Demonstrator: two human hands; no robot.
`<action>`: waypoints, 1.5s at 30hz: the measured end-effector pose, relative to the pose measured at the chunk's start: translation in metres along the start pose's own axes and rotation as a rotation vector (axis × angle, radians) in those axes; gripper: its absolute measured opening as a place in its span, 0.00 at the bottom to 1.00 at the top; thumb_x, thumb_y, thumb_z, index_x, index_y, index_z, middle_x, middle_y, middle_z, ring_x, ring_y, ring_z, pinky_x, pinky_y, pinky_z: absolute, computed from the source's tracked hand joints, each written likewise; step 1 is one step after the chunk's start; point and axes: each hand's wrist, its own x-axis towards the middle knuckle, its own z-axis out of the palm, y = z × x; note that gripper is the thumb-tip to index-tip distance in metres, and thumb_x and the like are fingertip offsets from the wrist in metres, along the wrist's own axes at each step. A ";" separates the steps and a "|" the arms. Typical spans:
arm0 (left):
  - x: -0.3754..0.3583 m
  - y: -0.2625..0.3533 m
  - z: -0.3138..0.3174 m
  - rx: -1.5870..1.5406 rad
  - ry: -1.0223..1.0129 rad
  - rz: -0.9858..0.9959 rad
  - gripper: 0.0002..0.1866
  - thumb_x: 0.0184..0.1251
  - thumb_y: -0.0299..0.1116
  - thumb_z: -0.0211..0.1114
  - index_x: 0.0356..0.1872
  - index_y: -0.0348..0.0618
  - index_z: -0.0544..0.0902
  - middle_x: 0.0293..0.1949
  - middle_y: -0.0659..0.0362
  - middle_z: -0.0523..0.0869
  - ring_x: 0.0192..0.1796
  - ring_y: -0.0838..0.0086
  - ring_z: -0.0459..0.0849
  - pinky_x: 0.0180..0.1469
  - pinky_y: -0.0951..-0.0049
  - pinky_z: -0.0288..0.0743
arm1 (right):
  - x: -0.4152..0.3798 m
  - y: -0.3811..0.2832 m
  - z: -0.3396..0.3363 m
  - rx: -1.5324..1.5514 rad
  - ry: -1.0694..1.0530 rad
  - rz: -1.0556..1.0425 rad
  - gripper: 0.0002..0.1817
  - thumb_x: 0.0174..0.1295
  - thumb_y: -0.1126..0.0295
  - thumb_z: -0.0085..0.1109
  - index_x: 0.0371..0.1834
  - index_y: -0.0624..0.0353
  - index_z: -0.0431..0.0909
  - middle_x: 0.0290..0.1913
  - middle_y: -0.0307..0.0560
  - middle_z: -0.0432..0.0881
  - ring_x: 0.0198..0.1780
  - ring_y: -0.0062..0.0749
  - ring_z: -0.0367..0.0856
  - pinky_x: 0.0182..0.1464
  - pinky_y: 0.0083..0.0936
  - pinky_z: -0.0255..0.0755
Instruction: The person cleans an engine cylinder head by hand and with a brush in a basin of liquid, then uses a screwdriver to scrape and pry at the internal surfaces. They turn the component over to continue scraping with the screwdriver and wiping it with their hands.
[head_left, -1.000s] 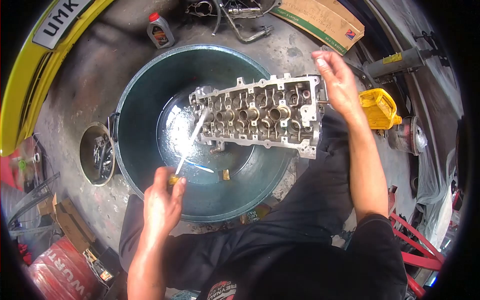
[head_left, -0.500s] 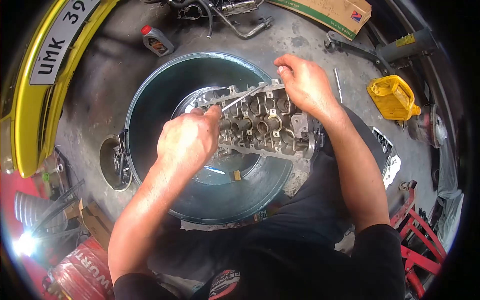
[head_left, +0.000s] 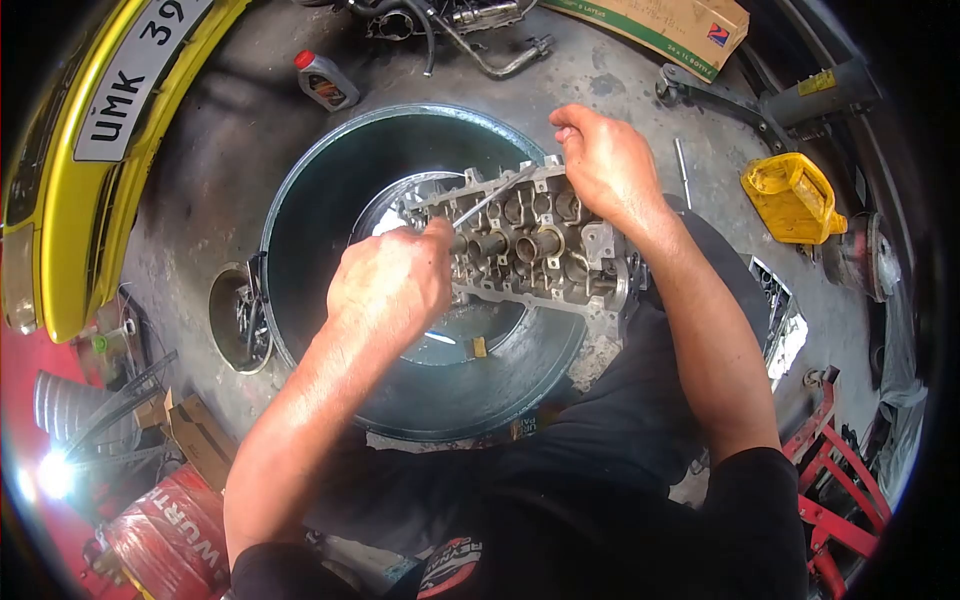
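Note:
A metal cylinder head (head_left: 535,245) with rows of round bores lies tilted across a dark green drum, its right end by my legs. My left hand (head_left: 395,275) is closed around a slim metal rod (head_left: 490,203), whose shaft slants up and right along the far side of the head. The rod's handle end is hidden in the fist. At the head's far right edge my right hand (head_left: 610,165) rests with fingers curled, seemingly gripping it; its contact with the metal is partly hidden.
The green drum (head_left: 275,235) has a shiny round basin inside. A bowl of metal parts (head_left: 240,315) sits left of it. Around stand an oil bottle (head_left: 325,82), a yellow jug (head_left: 790,200), a cardboard box (head_left: 650,30), a red metal stand (head_left: 840,480) and a yellow car bumper (head_left: 75,240).
My left hand, with the rod, has moved slightly right and down along the head. My right hand stays nearly in place. The whole view has shifted a little.

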 end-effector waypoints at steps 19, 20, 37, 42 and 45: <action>0.040 -0.023 -0.048 0.434 0.087 0.377 0.08 0.63 0.29 0.61 0.40 0.41 0.83 0.32 0.50 0.86 0.35 0.52 0.89 0.38 0.53 0.85 | 0.002 -0.001 -0.005 0.059 -0.063 0.026 0.19 0.68 0.73 0.50 0.58 0.56 0.84 0.50 0.52 0.91 0.54 0.50 0.89 0.59 0.44 0.79; 0.039 -0.021 -0.052 0.423 0.096 0.382 0.08 0.63 0.29 0.61 0.40 0.40 0.83 0.31 0.50 0.86 0.35 0.52 0.89 0.39 0.53 0.85 | 0.004 -0.001 -0.006 0.060 -0.056 0.022 0.19 0.68 0.73 0.49 0.58 0.56 0.84 0.50 0.52 0.91 0.54 0.50 0.89 0.59 0.44 0.80; -0.047 -0.084 0.055 -0.769 0.360 -0.199 0.14 0.77 0.34 0.61 0.53 0.36 0.87 0.29 0.54 0.87 0.31 0.74 0.84 0.38 0.67 0.78 | 0.012 0.002 -0.017 -0.276 -0.214 -0.448 0.14 0.65 0.63 0.59 0.47 0.56 0.87 0.44 0.57 0.90 0.50 0.56 0.87 0.56 0.47 0.80; -0.096 -0.095 0.068 -0.738 0.386 -0.356 0.13 0.76 0.30 0.63 0.54 0.36 0.87 0.40 0.43 0.92 0.43 0.60 0.94 0.49 0.67 0.83 | 0.049 -0.039 -0.017 -0.538 -0.622 -0.292 0.12 0.66 0.62 0.63 0.41 0.61 0.85 0.44 0.59 0.86 0.52 0.58 0.84 0.56 0.47 0.77; -0.101 -0.119 0.074 -0.720 0.436 -0.452 0.13 0.76 0.30 0.63 0.55 0.37 0.87 0.41 0.43 0.92 0.44 0.58 0.94 0.50 0.66 0.83 | 0.060 -0.037 -0.012 -0.599 -0.723 -0.414 0.11 0.65 0.67 0.59 0.41 0.64 0.85 0.41 0.63 0.87 0.49 0.59 0.86 0.54 0.50 0.78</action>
